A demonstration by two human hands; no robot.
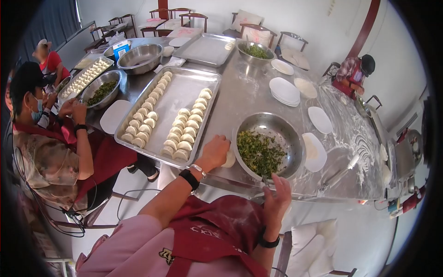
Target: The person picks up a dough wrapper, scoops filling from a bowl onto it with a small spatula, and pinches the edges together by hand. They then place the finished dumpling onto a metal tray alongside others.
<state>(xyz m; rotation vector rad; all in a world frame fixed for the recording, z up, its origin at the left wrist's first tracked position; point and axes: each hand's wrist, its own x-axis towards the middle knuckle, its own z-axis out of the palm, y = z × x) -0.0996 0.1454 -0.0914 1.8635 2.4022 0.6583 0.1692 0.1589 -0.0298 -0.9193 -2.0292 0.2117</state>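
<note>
And there were the hands, well apart: the left hand [217, 151] curled beside a pale dough piece [229, 159], its grip hidden, so whether it pinched the dough nobody could tell. Over on the other side, the right hand [278, 188] had its fingertips closed on a slim utensil [265, 180] at the near rim of the steel bowl [295, 138]. That dough sat just left of the bowl, looking light, soft and easily torn, one for flat fingertips along its edge. The chopped green filling [258, 152] looked moist and loose, apt to crumble; the utensil, stiff and light, asked for a hold high on its handle. The filled dumplings [184, 129], tender-looking, lined the tray [159, 115], best cupped from beneath.
</note>
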